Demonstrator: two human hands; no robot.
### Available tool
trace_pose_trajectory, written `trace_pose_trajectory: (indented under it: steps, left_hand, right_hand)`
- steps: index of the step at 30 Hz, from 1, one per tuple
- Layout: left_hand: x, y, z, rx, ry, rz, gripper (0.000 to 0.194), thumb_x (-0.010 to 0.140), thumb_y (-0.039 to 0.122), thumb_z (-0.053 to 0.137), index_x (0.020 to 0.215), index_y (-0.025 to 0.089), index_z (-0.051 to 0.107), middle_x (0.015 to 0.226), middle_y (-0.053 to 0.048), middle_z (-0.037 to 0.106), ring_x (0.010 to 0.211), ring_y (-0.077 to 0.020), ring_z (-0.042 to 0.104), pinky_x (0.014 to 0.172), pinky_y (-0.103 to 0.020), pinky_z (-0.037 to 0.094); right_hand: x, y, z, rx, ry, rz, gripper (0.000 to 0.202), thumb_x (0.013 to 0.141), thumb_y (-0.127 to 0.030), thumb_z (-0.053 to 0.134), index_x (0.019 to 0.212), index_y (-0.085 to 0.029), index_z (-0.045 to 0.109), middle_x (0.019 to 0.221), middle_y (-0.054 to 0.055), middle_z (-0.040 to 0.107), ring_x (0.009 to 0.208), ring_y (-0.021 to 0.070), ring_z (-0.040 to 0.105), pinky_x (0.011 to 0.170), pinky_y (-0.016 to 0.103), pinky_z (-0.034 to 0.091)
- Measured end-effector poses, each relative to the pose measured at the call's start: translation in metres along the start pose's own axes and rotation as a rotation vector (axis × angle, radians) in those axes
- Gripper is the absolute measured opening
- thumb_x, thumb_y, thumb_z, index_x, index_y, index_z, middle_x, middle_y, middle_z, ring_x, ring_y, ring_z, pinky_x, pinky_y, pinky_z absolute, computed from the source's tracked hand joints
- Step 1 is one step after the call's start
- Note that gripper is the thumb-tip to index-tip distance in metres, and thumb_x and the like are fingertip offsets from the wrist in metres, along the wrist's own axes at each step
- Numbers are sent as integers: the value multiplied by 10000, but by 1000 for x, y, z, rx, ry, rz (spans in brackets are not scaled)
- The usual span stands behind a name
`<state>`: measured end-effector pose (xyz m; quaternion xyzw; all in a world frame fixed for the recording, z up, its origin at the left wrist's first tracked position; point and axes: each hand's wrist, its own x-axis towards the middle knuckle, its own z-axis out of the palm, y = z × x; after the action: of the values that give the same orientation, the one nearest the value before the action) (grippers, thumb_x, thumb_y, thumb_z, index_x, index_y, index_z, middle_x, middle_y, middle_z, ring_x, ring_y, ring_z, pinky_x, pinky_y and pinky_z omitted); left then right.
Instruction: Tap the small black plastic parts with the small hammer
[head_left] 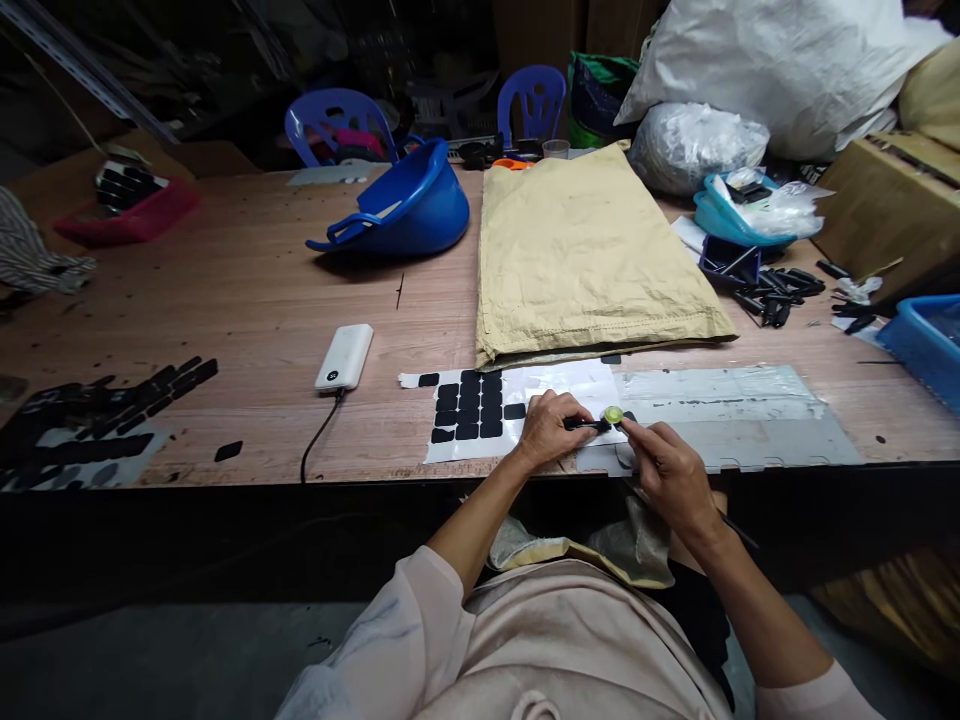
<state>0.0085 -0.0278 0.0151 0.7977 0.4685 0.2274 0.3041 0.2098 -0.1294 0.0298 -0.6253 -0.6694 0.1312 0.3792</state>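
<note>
My left hand (553, 428) is closed on a small black piece (586, 424) that points to the right. Close by on the right, my right hand (667, 468) has its fingers pinched together; what they hold is too small to name. A round yellow-green disc (613, 414) shows between the hands, near the right fingertips and the tip of the black piece. Under and beside my left hand lies a white sheet (551, 380) with rows of black rounded patches (469, 405). A grey-white board (735, 410) stretches off to the right.
A tan sack (592, 260) lies beyond the sheet. To the left are a white power bank (345, 357) with a cable and a tilted blue basin (420, 205). Loose black pieces (776, 295), a turquoise basket (750, 225) and a blue tray (926, 345) stand at right.
</note>
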Motion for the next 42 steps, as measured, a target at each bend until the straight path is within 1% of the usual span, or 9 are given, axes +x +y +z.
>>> trace_pose_trajectory:
  steps: [4,8,15,18,23,27,32,37,42]
  left_hand:
    - [-1,-1,0,0,5,16,89,835,269,848,924,280,840,961,-4,789,954,-223,639,997,-418,427]
    - [-2,-1,1,36,2,11,145,803,277,869,947,288,858,974,-17,771,977,-241,621,993,-432,435]
    - [-2,1,1,76,-13,27,313,759,340,932,1055,285,848,978,-33,753,994,-260,604,980,-435,431]
    - [-1,-1,1,88,-39,34,263,794,347,916,1042,297,844,966,-29,749,1002,-261,598,976,-434,420]
    - [-1,-5,3,93,-46,61,180,874,369,856,1042,305,855,984,-37,737,1000,-246,595,969,-424,415]
    - [-1,-6,4,92,-38,78,191,934,406,794,1093,320,855,994,-37,726,997,-237,593,971,-421,412]
    - [0,-5,5,112,-39,67,308,865,412,866,1154,309,842,1003,-44,721,1006,-247,590,978,-420,414]
    - [1,-6,4,100,-52,74,217,911,383,819,1115,314,845,1011,-38,724,995,-240,592,956,-414,414]
    - [1,-7,7,95,-30,73,230,905,394,825,1118,310,845,998,-42,736,998,-246,596,963,-421,418]
  right_hand:
    - [6,4,-7,83,62,42,343,1036,-373,560,1276,-290,792,948,58,753,850,189,703,803,324,574]
    - [10,12,-12,157,119,133,332,1003,-391,612,1244,-255,797,1095,82,795,961,211,735,876,362,590]
    - [-2,33,-2,228,151,263,381,968,-462,643,1216,-222,803,1218,121,801,1050,246,751,899,407,621]
    - [-6,33,-1,250,170,270,376,975,-468,637,1205,-222,804,1230,123,801,1099,256,751,954,431,620]
    - [-7,22,-4,258,149,203,343,990,-435,630,1215,-236,797,1147,98,806,1030,225,754,920,387,619]
    - [-7,17,-3,247,128,174,327,1001,-412,621,1221,-241,791,1125,89,802,1025,221,745,918,382,608]
    - [1,29,-6,190,194,198,353,988,-439,622,1220,-239,796,1139,100,801,992,225,737,876,383,602]
    - [11,42,-15,142,211,193,422,978,-494,608,1265,-240,783,1095,101,799,885,215,713,791,381,607]
    - [6,40,-9,152,180,160,453,985,-524,588,1292,-245,770,977,82,783,839,215,703,750,380,614]
